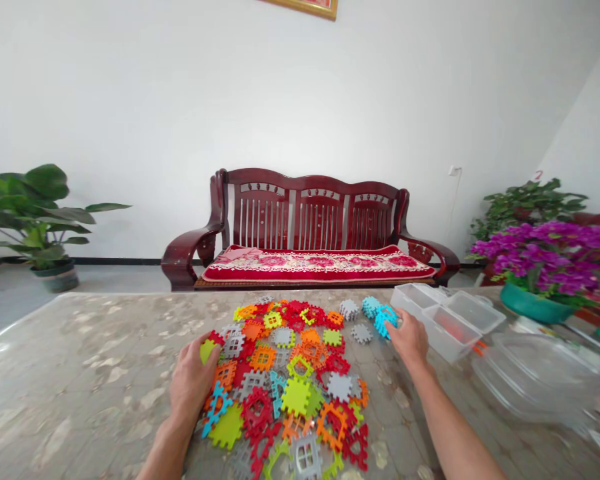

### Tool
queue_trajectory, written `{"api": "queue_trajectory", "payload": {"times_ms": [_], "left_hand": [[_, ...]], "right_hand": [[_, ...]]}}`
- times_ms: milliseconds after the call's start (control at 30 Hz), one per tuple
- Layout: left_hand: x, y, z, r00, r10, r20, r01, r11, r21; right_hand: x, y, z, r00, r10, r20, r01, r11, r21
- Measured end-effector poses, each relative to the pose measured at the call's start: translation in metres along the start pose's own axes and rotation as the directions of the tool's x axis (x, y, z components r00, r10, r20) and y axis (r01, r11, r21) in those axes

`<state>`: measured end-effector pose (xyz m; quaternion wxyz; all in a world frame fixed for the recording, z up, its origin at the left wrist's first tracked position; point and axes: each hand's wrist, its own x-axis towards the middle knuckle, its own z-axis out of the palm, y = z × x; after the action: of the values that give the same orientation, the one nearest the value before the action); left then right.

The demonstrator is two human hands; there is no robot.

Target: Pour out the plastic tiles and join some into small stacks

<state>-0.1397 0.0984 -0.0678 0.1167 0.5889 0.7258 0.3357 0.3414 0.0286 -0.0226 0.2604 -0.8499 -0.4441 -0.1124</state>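
A heap of flat, toothed plastic building pieces (290, 380) in red, orange, green, grey and blue lies on the marbled table (95, 360). My left hand (193, 380) rests at the heap's left edge, fingers curled round a lime-green piece (207, 350). My right hand (407, 337) reaches to the heap's far right and pinches a light blue piece (384, 319). Two more blue and grey pieces (360, 310) lie just left of it.
A transparent divided plastic box (447, 320) stands right of my right hand, with its clear lid (540, 377) nearer the table's right edge. Purple flowers in a teal pot (550, 267) stand at the far right. A red wooden bench (310, 230) is beyond the table.
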Motion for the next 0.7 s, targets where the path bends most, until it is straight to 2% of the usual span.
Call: {"api": "queue_trajectory", "payload": {"times_ms": [100,200,267,333,400,500,600,700], "left_hand": [[0.001,0.000,0.000,1.000,-0.006,-0.002,0.006,1.000,0.003],[0.000,0.000,0.001,1.000,-0.004,-0.024,0.004,1.000,0.000],[-0.001,0.001,0.001,0.999,0.010,-0.048,-0.011,1.000,-0.018],[-0.003,0.002,0.000,0.997,0.022,-0.070,-0.025,0.999,-0.040],[-0.004,0.004,0.000,0.997,0.027,-0.077,-0.032,0.998,-0.057],[-0.005,0.005,-0.001,0.996,0.026,-0.082,-0.032,0.997,-0.074],[-0.004,0.004,-0.002,0.995,0.035,-0.095,-0.044,0.994,-0.099],[-0.004,0.004,-0.001,0.996,0.035,-0.086,-0.045,0.992,-0.120]], "right_hand": [[0.002,0.004,0.002,0.999,0.004,0.044,-0.002,0.999,-0.032],[-0.005,-0.001,0.003,1.000,-0.020,0.021,0.020,1.000,-0.007],[-0.017,-0.014,0.002,0.994,-0.112,0.001,0.111,0.989,0.100],[-0.037,-0.037,0.000,0.957,-0.288,0.037,0.269,0.926,0.264],[-0.064,-0.065,-0.005,0.858,-0.494,0.138,0.406,0.818,0.407],[-0.106,-0.104,-0.014,0.642,-0.705,0.302,0.512,0.687,0.516],[-0.134,-0.131,-0.019,0.490,-0.767,0.415,0.544,0.640,0.542],[-0.145,-0.145,-0.015,0.376,-0.799,0.469,0.586,0.598,0.547]]}}
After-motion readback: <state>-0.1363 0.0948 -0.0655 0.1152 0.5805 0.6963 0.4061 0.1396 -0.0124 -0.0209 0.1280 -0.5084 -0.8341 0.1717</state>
